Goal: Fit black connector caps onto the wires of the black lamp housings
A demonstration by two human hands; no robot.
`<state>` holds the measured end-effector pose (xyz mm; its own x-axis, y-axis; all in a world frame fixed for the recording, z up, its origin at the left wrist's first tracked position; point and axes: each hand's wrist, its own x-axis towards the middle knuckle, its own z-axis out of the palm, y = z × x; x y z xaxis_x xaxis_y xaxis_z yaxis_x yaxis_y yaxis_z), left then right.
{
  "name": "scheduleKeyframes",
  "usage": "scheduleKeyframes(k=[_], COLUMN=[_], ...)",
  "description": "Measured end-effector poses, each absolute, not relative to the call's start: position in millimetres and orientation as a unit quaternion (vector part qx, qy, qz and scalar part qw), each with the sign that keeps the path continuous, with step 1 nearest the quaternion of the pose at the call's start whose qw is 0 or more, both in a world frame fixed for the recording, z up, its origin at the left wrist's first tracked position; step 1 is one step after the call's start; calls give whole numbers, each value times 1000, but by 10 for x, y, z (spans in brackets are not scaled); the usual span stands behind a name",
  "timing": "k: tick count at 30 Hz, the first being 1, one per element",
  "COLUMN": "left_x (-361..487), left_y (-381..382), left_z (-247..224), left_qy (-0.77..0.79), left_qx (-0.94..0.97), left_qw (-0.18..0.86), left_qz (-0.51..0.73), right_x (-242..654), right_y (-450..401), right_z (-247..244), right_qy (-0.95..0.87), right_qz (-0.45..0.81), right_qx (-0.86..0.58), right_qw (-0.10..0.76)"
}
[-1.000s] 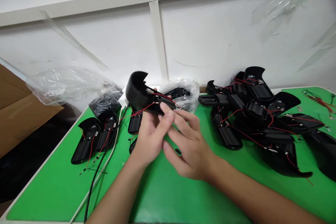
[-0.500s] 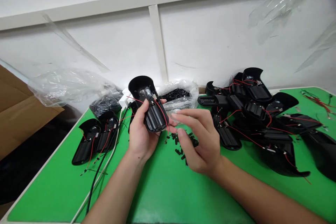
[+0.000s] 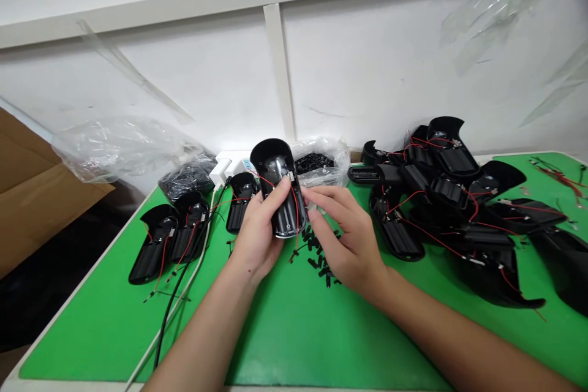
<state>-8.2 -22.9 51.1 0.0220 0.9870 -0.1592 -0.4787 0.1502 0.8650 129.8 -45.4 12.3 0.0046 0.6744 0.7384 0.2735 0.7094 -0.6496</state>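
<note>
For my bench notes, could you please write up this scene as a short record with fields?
Left hand: grips a black plastic housing, upright, with red wires on it
Right hand: open, fingertips beside the housing's right edge
Below the hands: small black pieces on a green mat
Left side: wired housings
Right side: heap of wired housings
Behind: clear plastic bag of black pieces

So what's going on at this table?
A person holds a black plastic housing with red wires in their left hand, its hollow inside facing up. Their right hand is beside it, fingertips at its edge. Small black pieces lie scattered on the green table top below. More wired housings lie in a heap to the right and a row to the left.
</note>
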Motion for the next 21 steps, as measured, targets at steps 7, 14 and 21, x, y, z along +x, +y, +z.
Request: scheduleKeyframes(k=[7, 14, 21], left_x=[-201, -223, -181], left_y=[-149, -165, -209], left_z=[554, 658, 704], left_qy=[454, 450, 444], left_qx=[259, 219, 223], left_qw=[590, 589, 610], left_qz=[616, 635, 617], right_x=[1374, 1398, 1355], right_y=[-347, -228, -268], right_z=[124, -84, -267], right_qy=[-594, -672, -786], right_qz=[256, 262, 160], right_qx=[-481, -509, -491], right_qw=[592, 469, 340])
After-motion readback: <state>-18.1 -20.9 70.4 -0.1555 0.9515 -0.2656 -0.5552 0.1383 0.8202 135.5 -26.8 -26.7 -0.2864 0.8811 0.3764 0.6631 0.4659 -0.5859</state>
